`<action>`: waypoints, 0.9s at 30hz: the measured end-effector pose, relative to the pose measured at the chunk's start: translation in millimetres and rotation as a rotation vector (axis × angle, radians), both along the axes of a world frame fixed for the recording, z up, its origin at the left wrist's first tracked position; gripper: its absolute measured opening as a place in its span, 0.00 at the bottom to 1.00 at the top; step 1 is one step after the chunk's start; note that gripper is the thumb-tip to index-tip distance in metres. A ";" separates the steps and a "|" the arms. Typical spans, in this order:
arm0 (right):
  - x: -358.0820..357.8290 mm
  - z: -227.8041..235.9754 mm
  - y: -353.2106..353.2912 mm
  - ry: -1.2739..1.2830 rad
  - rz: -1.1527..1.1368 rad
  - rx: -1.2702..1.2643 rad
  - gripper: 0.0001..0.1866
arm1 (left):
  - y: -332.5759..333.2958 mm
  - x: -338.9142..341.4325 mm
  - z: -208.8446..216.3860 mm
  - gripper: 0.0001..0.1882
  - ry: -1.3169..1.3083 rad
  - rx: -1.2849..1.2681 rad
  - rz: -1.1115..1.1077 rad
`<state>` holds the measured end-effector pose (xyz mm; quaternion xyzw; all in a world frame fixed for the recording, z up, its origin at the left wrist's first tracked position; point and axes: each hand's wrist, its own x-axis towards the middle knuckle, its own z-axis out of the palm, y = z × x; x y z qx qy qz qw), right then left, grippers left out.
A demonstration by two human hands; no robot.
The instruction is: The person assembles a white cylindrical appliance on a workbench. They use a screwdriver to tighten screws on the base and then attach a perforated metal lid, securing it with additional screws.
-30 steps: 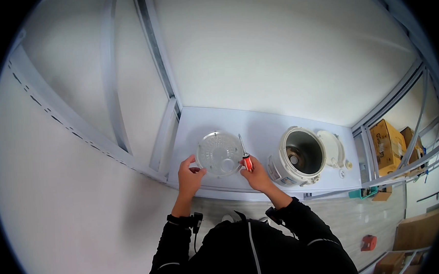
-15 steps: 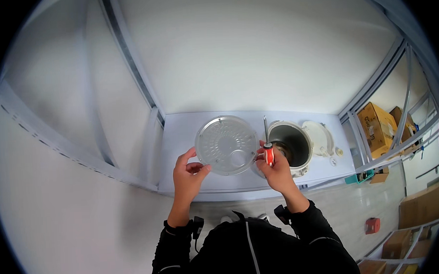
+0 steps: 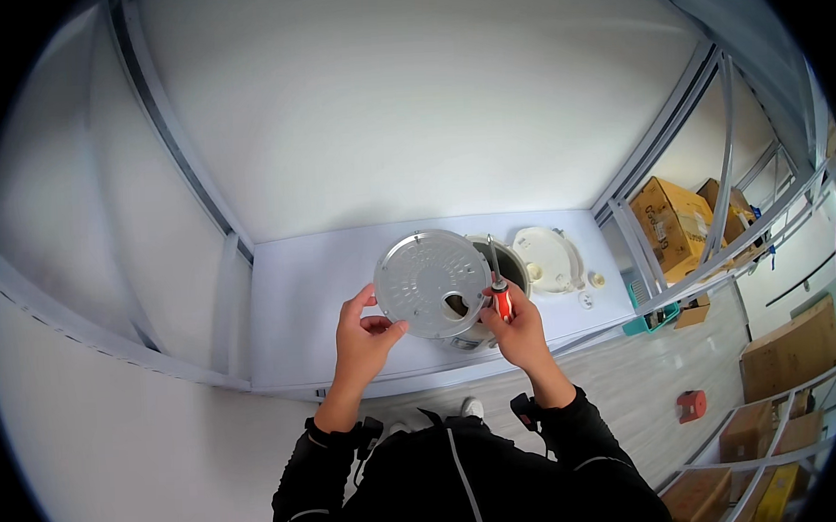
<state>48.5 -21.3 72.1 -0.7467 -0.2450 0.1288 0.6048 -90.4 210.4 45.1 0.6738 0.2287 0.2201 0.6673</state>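
Observation:
A round silvery metal plate, with a pattern of small marks and one round hole, is held up over the table. My left hand grips its left edge between thumb and fingers. At the plate's right edge is my right hand, closed around a screwdriver with a red handle, its metal shaft pointing away from me. Some fingers of that hand appear to touch the plate's rim. Behind and partly under the plate stands a pot-shaped cooker body, its dark inside mostly hidden.
Right of the cooker lies a white lid-like part, with a small yellowish part and a small clear part beside it. Metal frame posts flank the white table. Cardboard boxes and a red stool are at the right.
My view has shifted, so table and cooker appear farther left. The plate now overlaps the cooker, whose dark inside shows through its hole. Both hands keep their grips.

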 end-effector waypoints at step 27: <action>85.8 -21.6 -90.6 -0.322 0.170 -0.140 0.16 | -88.6 63.6 -22.2 0.40 0.091 0.239 0.095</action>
